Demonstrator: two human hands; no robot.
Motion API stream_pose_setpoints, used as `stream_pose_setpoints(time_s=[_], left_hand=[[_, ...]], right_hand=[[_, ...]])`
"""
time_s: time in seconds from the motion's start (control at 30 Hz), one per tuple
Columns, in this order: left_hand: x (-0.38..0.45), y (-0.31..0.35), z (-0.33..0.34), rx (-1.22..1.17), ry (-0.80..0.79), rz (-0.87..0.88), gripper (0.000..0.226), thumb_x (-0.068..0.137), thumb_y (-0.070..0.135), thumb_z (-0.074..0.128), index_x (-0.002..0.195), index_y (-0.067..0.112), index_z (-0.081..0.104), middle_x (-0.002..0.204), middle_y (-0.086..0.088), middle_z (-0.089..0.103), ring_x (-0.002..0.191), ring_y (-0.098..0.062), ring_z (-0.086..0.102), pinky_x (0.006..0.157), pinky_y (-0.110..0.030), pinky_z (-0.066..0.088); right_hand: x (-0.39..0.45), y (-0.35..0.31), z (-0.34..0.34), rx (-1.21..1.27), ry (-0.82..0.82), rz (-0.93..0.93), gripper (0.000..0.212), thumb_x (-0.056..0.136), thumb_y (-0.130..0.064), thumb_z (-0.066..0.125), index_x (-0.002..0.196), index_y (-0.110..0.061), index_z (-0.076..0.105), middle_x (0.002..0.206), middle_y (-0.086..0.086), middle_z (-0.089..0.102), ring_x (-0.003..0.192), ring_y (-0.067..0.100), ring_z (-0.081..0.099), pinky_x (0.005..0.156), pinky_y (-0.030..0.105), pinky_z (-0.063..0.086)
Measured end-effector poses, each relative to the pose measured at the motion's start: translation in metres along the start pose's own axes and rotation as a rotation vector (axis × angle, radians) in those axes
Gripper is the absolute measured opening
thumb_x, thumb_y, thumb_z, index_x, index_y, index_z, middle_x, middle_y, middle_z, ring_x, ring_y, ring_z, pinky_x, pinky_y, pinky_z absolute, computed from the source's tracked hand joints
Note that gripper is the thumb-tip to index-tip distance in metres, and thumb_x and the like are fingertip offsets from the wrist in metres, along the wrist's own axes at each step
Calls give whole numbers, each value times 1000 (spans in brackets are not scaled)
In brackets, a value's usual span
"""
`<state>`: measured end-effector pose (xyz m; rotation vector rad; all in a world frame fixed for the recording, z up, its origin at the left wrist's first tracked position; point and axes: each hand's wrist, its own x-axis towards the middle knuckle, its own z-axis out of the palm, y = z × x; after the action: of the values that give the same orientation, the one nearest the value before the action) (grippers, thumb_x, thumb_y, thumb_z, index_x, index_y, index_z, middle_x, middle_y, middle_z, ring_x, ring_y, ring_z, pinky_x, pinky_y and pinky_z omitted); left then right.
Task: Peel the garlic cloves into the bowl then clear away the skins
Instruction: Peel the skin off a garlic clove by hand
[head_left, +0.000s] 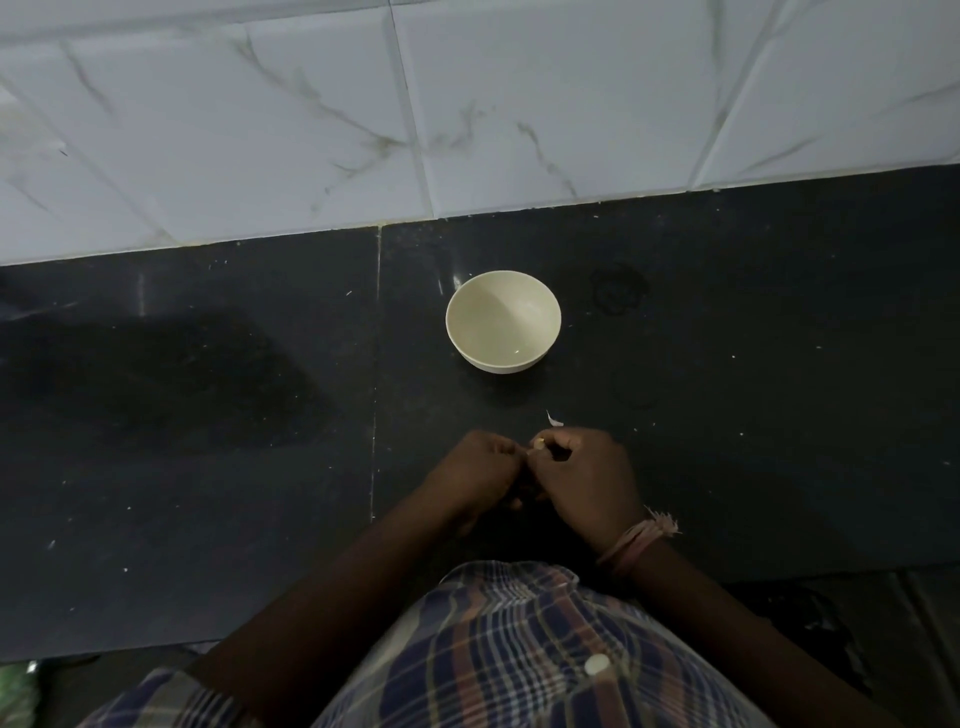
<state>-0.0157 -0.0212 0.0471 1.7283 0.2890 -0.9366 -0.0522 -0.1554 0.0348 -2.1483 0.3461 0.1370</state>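
While both hands pinch one garlic clove (540, 443), one bowl (503, 322) waits.

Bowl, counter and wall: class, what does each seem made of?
Bowl: probably glazed ceramic or melamine, cream, smooth, faint sheen.
Counter: likely polished dark stone, speckled, with a joint line.
Wall: glossy marble-look tiles, grey veins and grout lines.

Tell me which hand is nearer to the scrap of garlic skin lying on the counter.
The right hand. Its knuckles sit just below the skin scrap, slightly to its right. The left hand is farther off, below and to the scrap's left.
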Motion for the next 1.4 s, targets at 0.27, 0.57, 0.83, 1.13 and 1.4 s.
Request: stream_pose_setpoints(time_s=[0.27, 0.57, 0.83, 1.13, 1.4], left_hand=[[0, 11, -2, 68, -28, -42, 33, 100, 6, 55, 73, 14, 73, 54, 0, 64, 42, -7, 54, 45, -20, 45], [14, 11, -3, 55, -9, -122, 26, 99, 11, 60, 76, 9, 71, 62, -5, 65, 50, -11, 57, 53, -23, 49], [26, -10, -7, -187, 102, -62, 5, 94, 11, 69, 91, 9, 72, 81, -11, 69, 63, -13, 60, 50, -22, 47], [22, -12, 0, -503, 66, 51, 15, 93, 0, 68, 108, -1, 69, 84, -13, 74, 67, -14, 72, 59, -22, 56], [23, -8, -1, -533, -13, 90, 16, 95, 6, 66, 107, -2, 74, 96, -17, 76, 79, -18, 74, 70, -24, 59]], right_hand=[[2, -2, 3, -71, 17, -19, 16, 86, -17, 67, 75, -6, 71, 71, 7, 69, 70, 23, 67, 68, 38, 52], [14, 3, -1, -65, -104, 79, 10, 89, -20, 68, 84, -13, 72, 75, 0, 72, 68, 15, 69, 70, 36, 57], [18, 14, 1, 592, -194, 417, 13, 98, -4, 58, 101, 1, 70, 77, 16, 70, 56, 19, 64, 53, 30, 54], [17, 9, 1, 545, -165, 286, 12, 98, -3, 59, 96, 0, 69, 68, 12, 70, 53, 13, 64, 51, 23, 53], [21, 19, -5, 247, -76, 101, 8, 94, -22, 69, 91, -15, 66, 70, 8, 72, 58, 23, 70, 54, 34, 57]])
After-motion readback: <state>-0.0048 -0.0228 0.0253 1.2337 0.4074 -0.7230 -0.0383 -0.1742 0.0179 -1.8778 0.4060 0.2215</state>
